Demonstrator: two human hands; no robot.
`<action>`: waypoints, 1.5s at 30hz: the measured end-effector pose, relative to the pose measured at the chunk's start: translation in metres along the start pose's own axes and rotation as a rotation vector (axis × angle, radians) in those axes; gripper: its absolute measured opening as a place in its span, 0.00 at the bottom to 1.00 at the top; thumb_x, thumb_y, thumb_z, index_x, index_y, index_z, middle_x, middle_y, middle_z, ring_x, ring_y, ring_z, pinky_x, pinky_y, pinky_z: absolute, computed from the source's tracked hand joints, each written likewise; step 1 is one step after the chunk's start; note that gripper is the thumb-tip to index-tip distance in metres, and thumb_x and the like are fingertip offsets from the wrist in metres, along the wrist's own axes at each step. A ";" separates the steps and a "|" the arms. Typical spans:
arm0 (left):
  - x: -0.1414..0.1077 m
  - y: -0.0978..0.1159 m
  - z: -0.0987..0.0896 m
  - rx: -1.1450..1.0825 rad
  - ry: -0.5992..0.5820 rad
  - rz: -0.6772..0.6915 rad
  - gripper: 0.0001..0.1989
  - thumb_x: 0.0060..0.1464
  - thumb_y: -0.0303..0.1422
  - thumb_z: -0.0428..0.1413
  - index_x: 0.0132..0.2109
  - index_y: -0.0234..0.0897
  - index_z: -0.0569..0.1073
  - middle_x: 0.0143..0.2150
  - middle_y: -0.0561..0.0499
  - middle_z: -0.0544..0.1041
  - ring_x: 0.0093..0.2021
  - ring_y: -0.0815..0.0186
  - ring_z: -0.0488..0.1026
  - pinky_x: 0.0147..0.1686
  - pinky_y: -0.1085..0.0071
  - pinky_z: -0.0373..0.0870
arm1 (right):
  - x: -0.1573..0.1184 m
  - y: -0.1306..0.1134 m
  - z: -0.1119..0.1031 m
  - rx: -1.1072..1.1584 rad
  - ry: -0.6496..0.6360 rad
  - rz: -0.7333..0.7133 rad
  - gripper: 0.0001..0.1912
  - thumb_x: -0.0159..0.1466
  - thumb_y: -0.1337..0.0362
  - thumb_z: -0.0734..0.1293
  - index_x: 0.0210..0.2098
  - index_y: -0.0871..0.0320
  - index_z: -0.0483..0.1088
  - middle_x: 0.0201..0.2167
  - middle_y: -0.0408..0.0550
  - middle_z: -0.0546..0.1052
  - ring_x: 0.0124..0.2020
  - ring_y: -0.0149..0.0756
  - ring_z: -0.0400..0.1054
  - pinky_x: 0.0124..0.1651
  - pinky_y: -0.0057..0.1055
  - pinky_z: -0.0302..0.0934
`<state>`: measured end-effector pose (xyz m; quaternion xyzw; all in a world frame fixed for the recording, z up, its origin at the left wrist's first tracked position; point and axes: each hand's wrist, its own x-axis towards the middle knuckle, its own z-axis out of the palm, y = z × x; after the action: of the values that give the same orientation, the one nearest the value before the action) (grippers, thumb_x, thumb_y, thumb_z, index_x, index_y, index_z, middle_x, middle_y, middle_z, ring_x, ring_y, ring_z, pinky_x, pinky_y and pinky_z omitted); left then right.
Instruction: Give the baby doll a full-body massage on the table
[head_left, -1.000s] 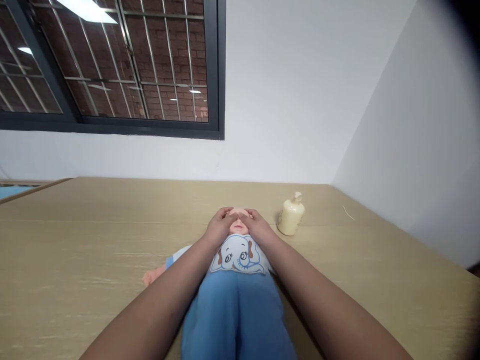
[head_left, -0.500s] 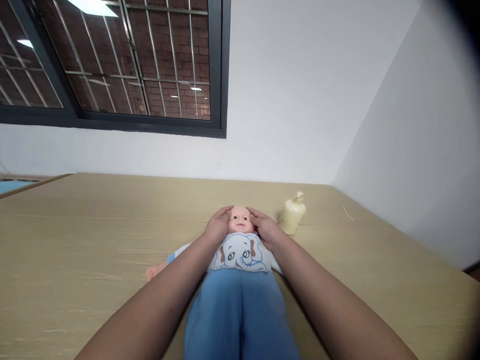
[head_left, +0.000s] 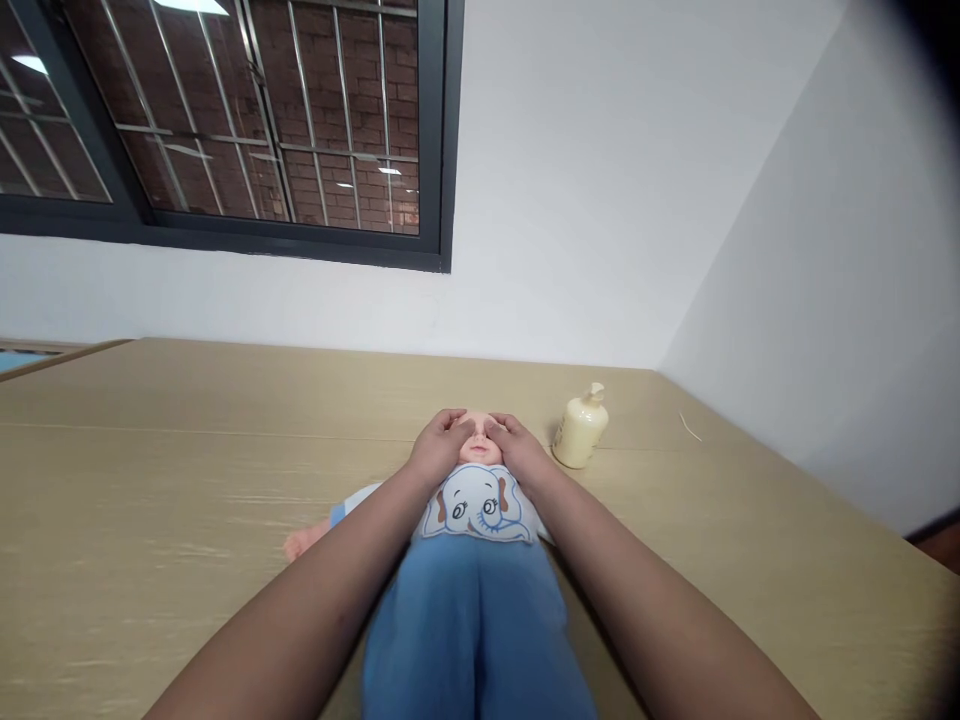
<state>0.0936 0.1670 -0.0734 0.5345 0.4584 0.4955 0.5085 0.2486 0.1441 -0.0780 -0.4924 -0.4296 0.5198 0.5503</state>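
A baby doll (head_left: 480, 452) lies on its back with its head away from me. It wears a white top with an elephant face and blue trousers. My left hand (head_left: 439, 447) cups the left side of its head, fingers curved round it. On the other side my right hand (head_left: 520, 448) holds the head in the same way. Both thumbs rest on the doll's face and cover its eyes, while the nose and mouth show between them. One doll hand sticks out beyond my left forearm.
A pale yellow pump bottle (head_left: 581, 430) stands upright to the right of the doll's head. Farther right, a thin pale strand (head_left: 690, 427) lies on the wooden tabletop (head_left: 225, 400). White walls (head_left: 570, 180) and a barred window (head_left: 442, 150) rise behind.
My thumbs have moved inward from the sides of the doll's head onto its face, now covering the eyes. The view has shifted slightly; the bottle stays in place.
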 end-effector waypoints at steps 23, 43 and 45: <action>-0.005 0.007 -0.002 -0.003 -0.020 0.004 0.22 0.48 0.38 0.66 0.50 0.37 0.78 0.49 0.42 0.81 0.49 0.52 0.77 0.48 0.61 0.72 | -0.006 -0.005 -0.002 0.063 -0.044 -0.004 0.30 0.53 0.54 0.77 0.52 0.56 0.70 0.41 0.51 0.81 0.40 0.45 0.77 0.46 0.40 0.70; -0.002 0.000 -0.004 -0.093 0.006 0.028 0.16 0.58 0.34 0.55 0.51 0.37 0.79 0.58 0.41 0.78 0.58 0.55 0.74 0.58 0.62 0.68 | -0.007 -0.011 -0.010 0.214 -0.077 0.116 0.29 0.57 0.66 0.70 0.58 0.58 0.68 0.46 0.54 0.81 0.43 0.43 0.78 0.51 0.41 0.70; -0.003 0.003 -0.003 -0.064 0.009 0.036 0.15 0.57 0.35 0.56 0.49 0.37 0.79 0.56 0.41 0.79 0.57 0.55 0.75 0.58 0.62 0.68 | -0.008 -0.010 -0.008 0.202 -0.075 0.097 0.29 0.57 0.65 0.71 0.57 0.58 0.68 0.44 0.53 0.81 0.42 0.43 0.78 0.49 0.41 0.71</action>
<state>0.0900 0.1642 -0.0709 0.5240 0.4351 0.5212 0.5143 0.2568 0.1353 -0.0685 -0.4349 -0.3711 0.6045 0.5547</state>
